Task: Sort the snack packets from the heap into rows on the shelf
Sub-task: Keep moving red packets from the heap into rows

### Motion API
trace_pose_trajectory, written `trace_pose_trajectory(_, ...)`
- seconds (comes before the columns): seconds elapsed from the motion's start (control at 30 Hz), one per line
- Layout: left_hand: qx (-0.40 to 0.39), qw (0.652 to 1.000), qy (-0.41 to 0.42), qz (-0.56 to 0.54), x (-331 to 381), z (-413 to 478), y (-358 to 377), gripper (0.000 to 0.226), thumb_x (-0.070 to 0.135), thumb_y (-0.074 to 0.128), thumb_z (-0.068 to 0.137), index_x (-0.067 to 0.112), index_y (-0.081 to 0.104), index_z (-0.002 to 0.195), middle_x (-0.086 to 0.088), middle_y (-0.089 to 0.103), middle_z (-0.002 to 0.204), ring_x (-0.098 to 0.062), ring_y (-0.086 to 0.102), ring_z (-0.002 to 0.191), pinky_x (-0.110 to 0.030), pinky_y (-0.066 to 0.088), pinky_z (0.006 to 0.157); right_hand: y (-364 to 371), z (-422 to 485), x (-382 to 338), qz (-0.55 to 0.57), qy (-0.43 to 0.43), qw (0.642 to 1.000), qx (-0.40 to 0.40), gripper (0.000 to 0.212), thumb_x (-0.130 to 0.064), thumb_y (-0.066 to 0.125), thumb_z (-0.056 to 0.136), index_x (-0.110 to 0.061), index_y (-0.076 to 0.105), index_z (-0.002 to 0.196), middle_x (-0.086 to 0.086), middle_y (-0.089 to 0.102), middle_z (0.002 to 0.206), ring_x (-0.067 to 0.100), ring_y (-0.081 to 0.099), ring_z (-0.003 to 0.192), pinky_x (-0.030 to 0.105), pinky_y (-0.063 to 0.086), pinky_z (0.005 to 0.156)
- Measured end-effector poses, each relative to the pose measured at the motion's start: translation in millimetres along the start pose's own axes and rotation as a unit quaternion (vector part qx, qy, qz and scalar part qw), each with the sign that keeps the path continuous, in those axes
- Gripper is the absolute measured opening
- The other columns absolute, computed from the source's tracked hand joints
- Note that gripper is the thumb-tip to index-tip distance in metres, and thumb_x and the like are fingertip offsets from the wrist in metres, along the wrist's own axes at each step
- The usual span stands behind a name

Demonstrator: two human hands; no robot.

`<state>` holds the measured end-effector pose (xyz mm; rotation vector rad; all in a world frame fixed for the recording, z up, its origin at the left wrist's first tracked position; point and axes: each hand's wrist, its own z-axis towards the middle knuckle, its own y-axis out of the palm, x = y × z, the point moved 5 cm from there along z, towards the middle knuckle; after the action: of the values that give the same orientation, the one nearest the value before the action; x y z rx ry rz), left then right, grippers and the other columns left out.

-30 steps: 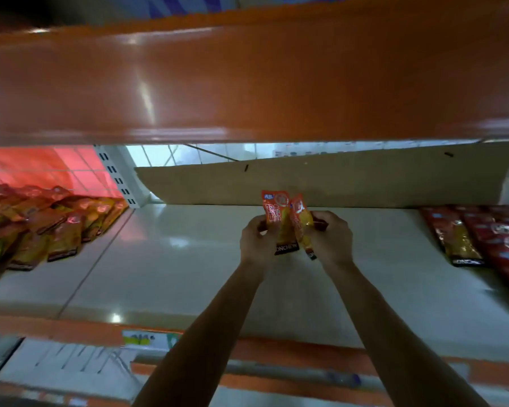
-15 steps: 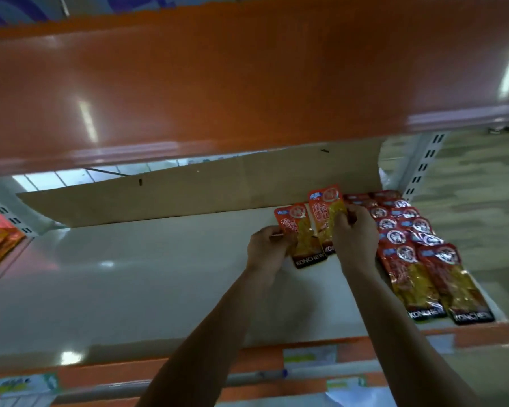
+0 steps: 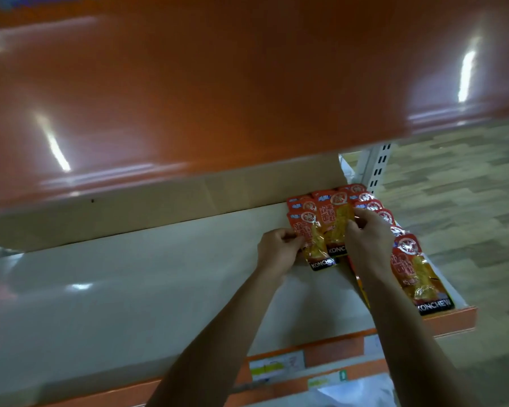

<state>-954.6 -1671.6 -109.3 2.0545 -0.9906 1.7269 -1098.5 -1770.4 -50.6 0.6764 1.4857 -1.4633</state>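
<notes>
Two red and yellow KONCHEW snack packets sit at the back right of the white shelf [image 3: 130, 289]. My left hand [image 3: 278, 251] pinches the left edge of the left packet [image 3: 312, 239]. My right hand [image 3: 368, 235] pinches the right packet [image 3: 335, 221], which overlaps the left one. Both packets lie against the shelf surface beside a row of the same packets [image 3: 412, 265] that runs along the shelf's right end toward the front edge. More packets [image 3: 301, 205] lie behind the left one. My right forearm hides part of the row.
An orange upper shelf [image 3: 218, 83] overhangs close above. A cardboard sheet [image 3: 159, 207] lines the back. The orange front rail [image 3: 306, 359] carries price labels. A white slotted upright [image 3: 376, 168] stands at the right end, with patterned floor [image 3: 467, 201] beyond.
The view has swung right, away from the heap at the left. Both hands carried the two packets to the right end and lowered them next to the row there.
</notes>
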Motion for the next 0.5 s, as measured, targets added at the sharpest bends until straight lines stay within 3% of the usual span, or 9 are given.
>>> trace_pose_trajectory(0.2, 0.011, 1.000, 0.004, 0.018, 2.7, 2.8, 11.5, 0.007, 0.016, 0.072, 0.083, 0.012, 0.072, 0.089, -0.004, 0.073, 0.089, -0.019, 0.071, 0.081, -0.036, 0.059, 0.078, -11.4, 3.0, 3.8, -0.020, -0.003, 1.000, 0.020, 0.038, -0.005, 0.050, 0.087, -0.008, 0.063, 0.123, 0.012, 0.069, 0.108, 0.028, 0.062, 0.095, 0.040, 0.050, 0.084)
trace_pose_trajectory(0.33, 0.021, 0.999, 0.003, 0.028, 3.2, 3.4, 13.6, 0.005, 0.015, 0.074, 0.082, 0.014, 0.069, 0.082, -0.005, 0.072, 0.086, -0.015, 0.071, 0.070, -0.034, 0.061, 0.072, -14.9, 3.4, 5.1, -0.026, -0.008, 0.999, 0.022, 0.039, -0.005, 0.050, 0.087, -0.007, 0.062, 0.125, 0.013, 0.067, 0.114, 0.029, 0.061, 0.104, 0.039, 0.048, 0.090)
trace_pose_trajectory(0.5, 0.048, 0.996, 0.025, 0.074, 11.2, 3.5, 13.7, 0.018, 0.019, 0.078, 0.079, 0.009, 0.067, 0.089, -0.008, 0.070, 0.093, -0.025, 0.070, 0.086, -0.041, 0.058, 0.080, -16.7, 0.6, 4.1, -0.023, -0.013, 0.999, 0.025, 0.039, -0.005, 0.051, 0.087, -0.007, 0.062, 0.124, 0.014, 0.067, 0.115, 0.029, 0.061, 0.103, 0.038, 0.048, 0.091)
